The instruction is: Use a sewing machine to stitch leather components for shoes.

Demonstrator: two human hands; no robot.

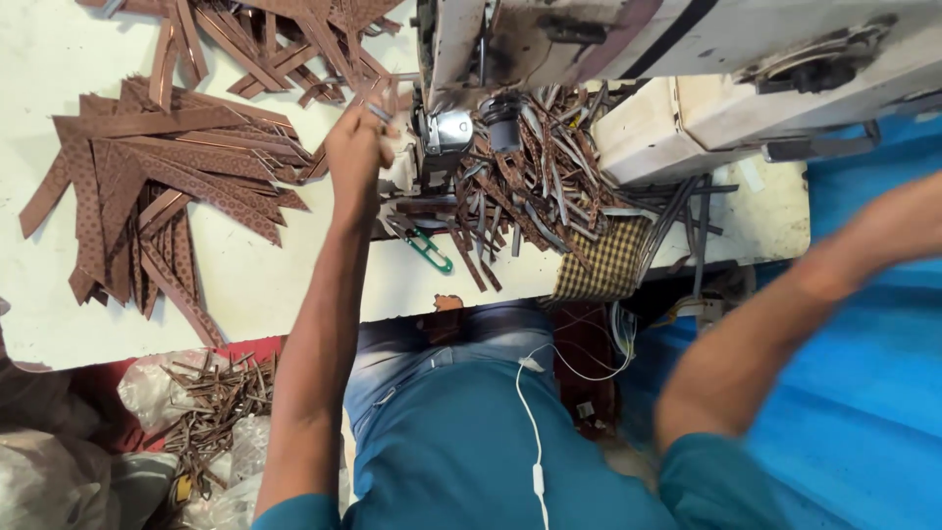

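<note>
My left hand [358,147] reaches up to the needle area of a white sewing machine [687,59], its fingers pinched on the end of a brown patterned strip [381,106]. Just right of the hand, a tangled heap of narrow brown and grey strips [530,186] lies against the machine's metal parts [446,132]. My right forearm [785,314] is blurred and runs off the right edge, so that hand is out of sight. A fan of wider brown patterned strips [167,186] lies on the white table [285,285] to the left.
More brown strips [285,39] lie at the table's far edge. Green-handled snips [430,250] and a checkered cloth [603,265] sit near the front edge. Below the table are bags with strip scraps [211,402] and a blue sheet [863,412]. A white cable [535,432] hangs down my shirt.
</note>
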